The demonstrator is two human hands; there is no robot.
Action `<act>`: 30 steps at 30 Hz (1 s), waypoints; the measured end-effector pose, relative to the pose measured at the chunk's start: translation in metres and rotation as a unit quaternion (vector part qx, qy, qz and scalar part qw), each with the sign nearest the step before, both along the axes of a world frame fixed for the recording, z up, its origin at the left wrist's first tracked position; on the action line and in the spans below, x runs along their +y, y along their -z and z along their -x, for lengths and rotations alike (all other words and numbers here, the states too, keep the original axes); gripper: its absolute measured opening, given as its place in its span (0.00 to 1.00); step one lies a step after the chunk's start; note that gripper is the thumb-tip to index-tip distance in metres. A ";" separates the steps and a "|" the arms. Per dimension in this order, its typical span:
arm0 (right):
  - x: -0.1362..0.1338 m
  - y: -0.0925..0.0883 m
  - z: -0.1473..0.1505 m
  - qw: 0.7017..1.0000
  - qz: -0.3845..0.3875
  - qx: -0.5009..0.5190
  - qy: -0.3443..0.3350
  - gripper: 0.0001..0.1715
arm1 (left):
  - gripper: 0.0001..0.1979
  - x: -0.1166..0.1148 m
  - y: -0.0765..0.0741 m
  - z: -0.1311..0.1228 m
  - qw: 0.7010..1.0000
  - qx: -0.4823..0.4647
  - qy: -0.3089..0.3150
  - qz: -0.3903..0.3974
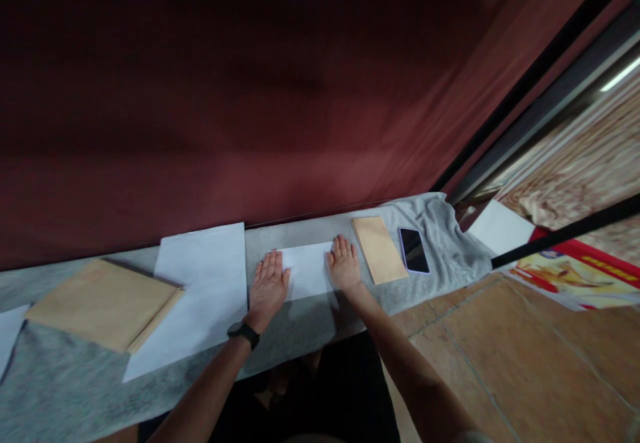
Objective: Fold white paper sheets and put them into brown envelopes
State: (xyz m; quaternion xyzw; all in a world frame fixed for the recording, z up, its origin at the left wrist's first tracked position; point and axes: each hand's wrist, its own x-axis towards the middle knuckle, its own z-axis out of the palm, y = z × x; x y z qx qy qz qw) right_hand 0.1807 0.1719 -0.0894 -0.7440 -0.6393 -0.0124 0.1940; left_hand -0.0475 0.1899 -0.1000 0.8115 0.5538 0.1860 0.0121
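My left hand (269, 285) lies flat, fingers stretched out, on the left edge of a small white folded sheet (309, 270) on the grey cloth-covered surface (300, 323). On the sheet's right edge rests my right hand (343, 263), also flat and open. A black watch (243, 333) sits on my left wrist. Neither hand grips anything.
A stack of white paper (200, 290) lies to the left, beside a pile of brown envelopes (103, 303). A single brown envelope (379, 248) and a black phone (413, 250) lie to the right. A dark red curtain (225, 96) hangs behind; tiled floor (525, 350) is at right.
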 end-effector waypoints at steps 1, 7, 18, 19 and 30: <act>-0.003 -0.002 0.006 1.000 0.001 -0.001 -0.001 0.32 | 0.32 -0.004 0.000 -0.002 1.000 -0.007 -0.001 -0.003; -0.031 0.004 0.052 0.990 0.008 0.005 -0.139 0.32 | 0.29 -0.031 0.000 -0.032 0.998 0.008 0.064 0.027; -0.062 0.012 0.007 0.998 0.003 -0.019 -0.055 0.33 | 0.31 -0.046 0.002 -0.004 1.000 -0.003 0.015 0.002; -0.065 0.013 0.005 0.999 -0.002 -0.021 -0.049 0.33 | 0.32 -0.048 0.003 -0.002 1.000 -0.005 0.010 -0.003; -0.074 0.003 0.011 0.992 -0.025 -0.025 -0.123 0.31 | 0.31 -0.067 -0.004 -0.008 0.998 0.001 0.064 -0.015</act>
